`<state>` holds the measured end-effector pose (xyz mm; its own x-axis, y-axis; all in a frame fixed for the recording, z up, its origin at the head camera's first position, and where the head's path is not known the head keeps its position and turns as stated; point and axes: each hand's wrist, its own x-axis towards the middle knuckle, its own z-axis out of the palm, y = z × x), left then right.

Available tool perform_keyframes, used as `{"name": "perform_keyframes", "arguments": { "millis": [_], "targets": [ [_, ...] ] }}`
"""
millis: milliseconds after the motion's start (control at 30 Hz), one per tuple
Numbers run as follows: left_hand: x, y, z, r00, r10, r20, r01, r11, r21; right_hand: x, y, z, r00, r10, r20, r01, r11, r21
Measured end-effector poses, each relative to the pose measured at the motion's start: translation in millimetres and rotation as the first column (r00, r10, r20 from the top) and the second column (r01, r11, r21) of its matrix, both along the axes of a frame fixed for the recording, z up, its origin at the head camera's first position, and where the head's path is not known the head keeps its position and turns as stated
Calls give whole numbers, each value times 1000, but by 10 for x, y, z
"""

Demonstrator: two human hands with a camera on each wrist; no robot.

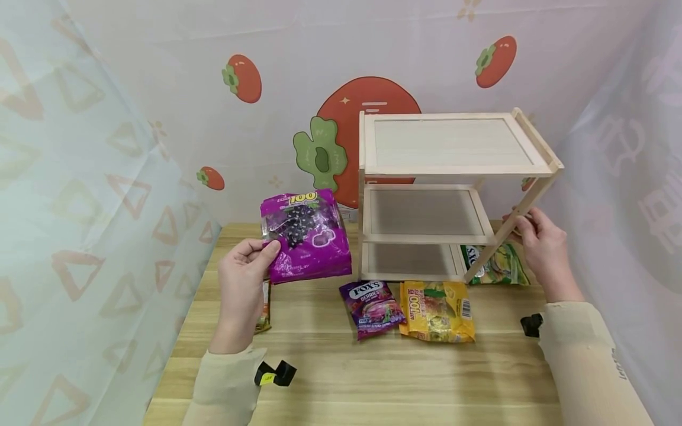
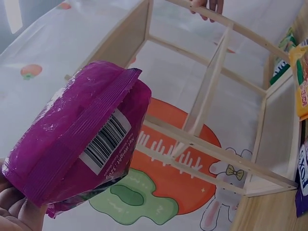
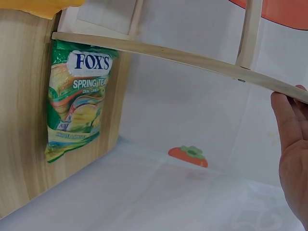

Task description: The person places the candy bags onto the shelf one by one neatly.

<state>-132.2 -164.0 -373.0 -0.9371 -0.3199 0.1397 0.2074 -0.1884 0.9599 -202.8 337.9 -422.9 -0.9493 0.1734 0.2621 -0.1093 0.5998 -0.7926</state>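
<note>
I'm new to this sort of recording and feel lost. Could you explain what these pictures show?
There is no machine: a person works with two bare hands. The widest picture comes from a camera on the head, looking forward and down; the other two come from cameras on each wrist.

The left hand holds a purple bag off the table. The right hand grips a front post of the shelf.

In front of the shelf lie a berries bag and a yellow bag. A green bag lies partly behind that post. A mostly hidden packet shows below the purple bag.
</note>
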Motion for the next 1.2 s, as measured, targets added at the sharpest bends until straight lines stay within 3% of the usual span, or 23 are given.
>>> {"name": "perform_keyframes", "arguments": {
  "millis": [533, 1200],
  "targets": [
    [-1, 77, 244, 992, 30, -123, -22, 997, 68, 30, -6, 29, 1000, -16, -13, 16, 1000, 16],
    [-68, 201, 448, 984, 7, -177, 24, 985, 173, 3, 4, 11, 1000, 0, 11, 0, 1000, 8]
  ]
}}
